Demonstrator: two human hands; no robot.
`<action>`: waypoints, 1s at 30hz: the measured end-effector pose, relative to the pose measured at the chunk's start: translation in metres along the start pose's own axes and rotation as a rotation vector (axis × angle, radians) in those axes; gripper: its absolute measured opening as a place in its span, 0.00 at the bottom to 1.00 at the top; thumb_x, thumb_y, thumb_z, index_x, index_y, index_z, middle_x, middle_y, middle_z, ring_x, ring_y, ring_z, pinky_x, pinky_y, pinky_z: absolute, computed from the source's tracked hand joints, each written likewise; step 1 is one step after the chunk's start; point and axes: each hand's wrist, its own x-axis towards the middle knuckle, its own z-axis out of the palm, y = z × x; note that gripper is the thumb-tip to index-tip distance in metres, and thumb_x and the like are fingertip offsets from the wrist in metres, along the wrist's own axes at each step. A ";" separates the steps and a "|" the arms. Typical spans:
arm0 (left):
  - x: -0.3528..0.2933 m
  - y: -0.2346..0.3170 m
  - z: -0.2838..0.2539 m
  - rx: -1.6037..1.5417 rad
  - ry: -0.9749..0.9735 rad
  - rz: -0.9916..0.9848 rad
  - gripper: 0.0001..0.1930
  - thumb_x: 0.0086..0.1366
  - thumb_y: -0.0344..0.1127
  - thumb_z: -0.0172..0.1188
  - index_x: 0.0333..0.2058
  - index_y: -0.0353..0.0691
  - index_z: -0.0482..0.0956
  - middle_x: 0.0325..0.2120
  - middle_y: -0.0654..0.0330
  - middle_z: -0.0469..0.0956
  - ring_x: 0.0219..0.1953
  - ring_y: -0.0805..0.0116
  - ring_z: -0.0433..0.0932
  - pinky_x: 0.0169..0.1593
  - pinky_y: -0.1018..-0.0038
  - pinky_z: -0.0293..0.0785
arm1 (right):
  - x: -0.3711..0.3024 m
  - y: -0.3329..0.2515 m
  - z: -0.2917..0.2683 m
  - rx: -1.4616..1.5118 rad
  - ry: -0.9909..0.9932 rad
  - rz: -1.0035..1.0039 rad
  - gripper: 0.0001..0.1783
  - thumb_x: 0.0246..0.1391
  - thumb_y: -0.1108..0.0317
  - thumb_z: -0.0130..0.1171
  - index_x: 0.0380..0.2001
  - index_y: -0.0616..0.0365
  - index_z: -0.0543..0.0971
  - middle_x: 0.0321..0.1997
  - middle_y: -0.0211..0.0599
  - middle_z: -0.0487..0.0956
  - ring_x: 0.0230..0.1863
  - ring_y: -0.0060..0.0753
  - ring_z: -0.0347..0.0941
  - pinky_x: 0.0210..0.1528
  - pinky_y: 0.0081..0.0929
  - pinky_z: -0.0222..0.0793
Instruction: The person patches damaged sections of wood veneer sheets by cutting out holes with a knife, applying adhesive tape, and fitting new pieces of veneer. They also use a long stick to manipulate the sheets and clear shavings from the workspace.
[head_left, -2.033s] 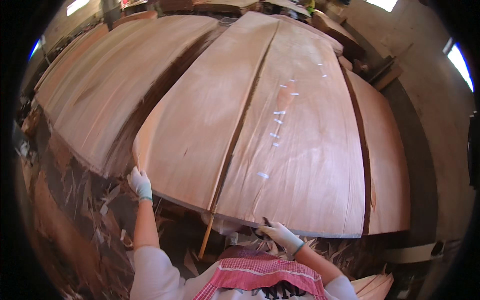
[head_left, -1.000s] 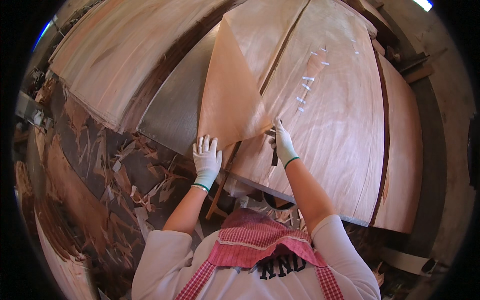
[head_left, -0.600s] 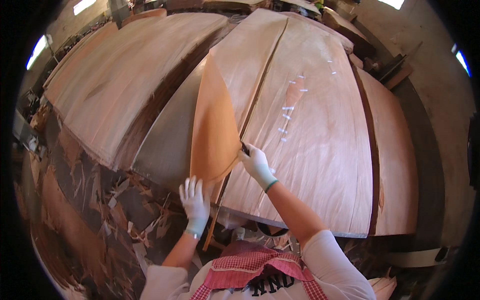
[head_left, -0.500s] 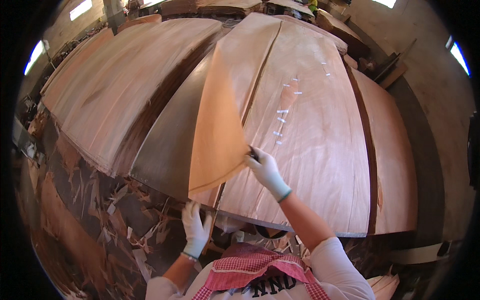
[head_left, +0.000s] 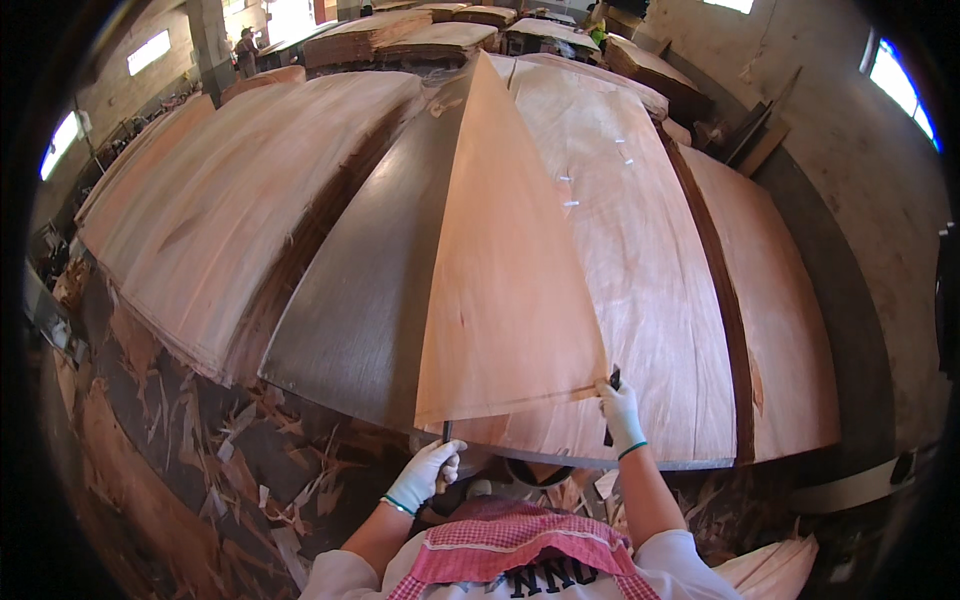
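My right hand [head_left: 622, 418], in a white glove, is closed on the near right corner of a large orange-tan wood veneer sheet [head_left: 510, 320]. A black-handled tool [head_left: 614, 378] also sits in that hand; its kind does not show clearly. The sheet is lifted, curving and tapering away toward the far side over the stacked veneer. Just below the sheet's near left corner, my gloved left hand [head_left: 425, 478] is closed round a slim stick-like tool [head_left: 447, 432], dark at its upper end. Pale veneer [head_left: 660, 320] with white tape pieces lies beneath and to the right of the sheet.
A dark grey smooth surface [head_left: 350, 290] shows left of the sheet. Tall veneer stacks stand at left [head_left: 240, 190] and right [head_left: 760, 300]. Torn veneer scraps [head_left: 225, 470] litter the floor. Farther back are more stacks and a person [head_left: 246, 52].
My right hand has moved right and nearer, drawing the veneer sheet across the taped veneer. My left hand, open before, has shifted right and closed round the stick-like tool. The view has tilted up slightly.
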 end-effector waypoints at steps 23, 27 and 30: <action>-0.028 0.021 -0.037 0.415 0.478 0.401 0.11 0.64 0.42 0.60 0.27 0.43 0.75 0.14 0.73 0.67 0.14 0.82 0.62 0.18 0.81 0.58 | -0.077 0.059 0.067 -0.352 -0.515 -0.229 0.24 0.48 0.55 0.71 0.39 0.64 0.78 0.25 0.29 0.76 0.27 0.24 0.71 0.33 0.25 0.71; -0.034 -0.005 0.020 0.964 0.663 0.644 0.20 0.64 0.47 0.59 0.22 0.34 0.73 0.15 0.48 0.74 0.17 0.54 0.74 0.25 0.62 0.68 | -0.052 0.014 0.041 -0.175 -0.320 -0.043 0.28 0.51 0.58 0.69 0.47 0.68 0.75 0.37 0.34 0.77 0.35 0.22 0.72 0.38 0.24 0.72; -0.011 -0.048 0.085 1.078 0.598 0.620 0.21 0.63 0.49 0.59 0.27 0.33 0.75 0.23 0.37 0.76 0.29 0.39 0.78 0.30 0.53 0.70 | -0.058 -0.006 0.060 0.211 -0.395 -0.057 0.22 0.55 0.61 0.65 0.45 0.67 0.76 0.34 0.31 0.77 0.32 0.20 0.71 0.35 0.22 0.70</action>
